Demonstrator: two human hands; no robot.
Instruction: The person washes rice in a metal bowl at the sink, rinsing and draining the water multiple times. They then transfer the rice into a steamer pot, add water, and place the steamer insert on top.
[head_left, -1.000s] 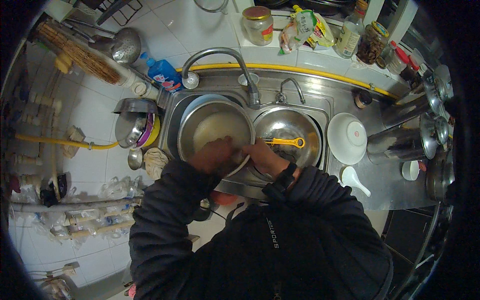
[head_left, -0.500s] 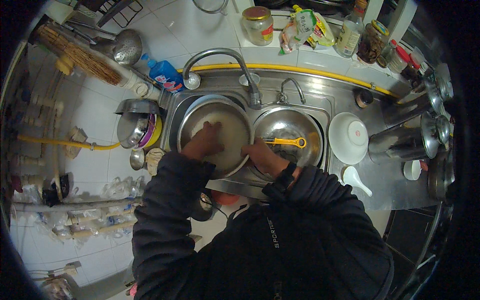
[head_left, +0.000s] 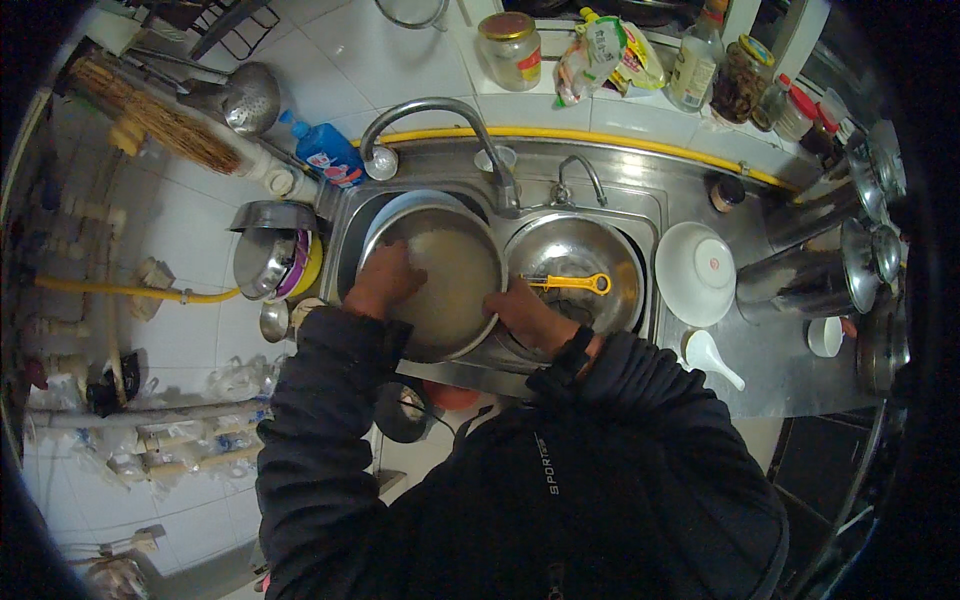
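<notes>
A round metal basin (head_left: 450,345) with cloudy, pale water (head_left: 455,285) sits over the left sink bowl. At its left rim is my left hand (head_left: 388,277), closed over the edge with its fingers on the inner side; their tips are hard to make out. My right hand (head_left: 530,313) grips the right rim, thumb near the inside. Just beyond that hand, a second metal basin (head_left: 625,250) stands in the right sink bowl. A tool with a yellow handle (head_left: 590,284) lies across it, its other end partly hidden by my right hand.
The curved tap (head_left: 490,135) arches behind the basin, with a smaller tap (head_left: 585,175) to its right. A blue soap bottle (head_left: 328,152) and stacked bowls (head_left: 268,255) stand left. A white plate (head_left: 697,275) and a white spoon (head_left: 712,360) lie on the right counter.
My left hand has drawn left from inside the basin's water to its left rim. The basin has shifted very slightly; my right hand keeps its hold on the right rim.
</notes>
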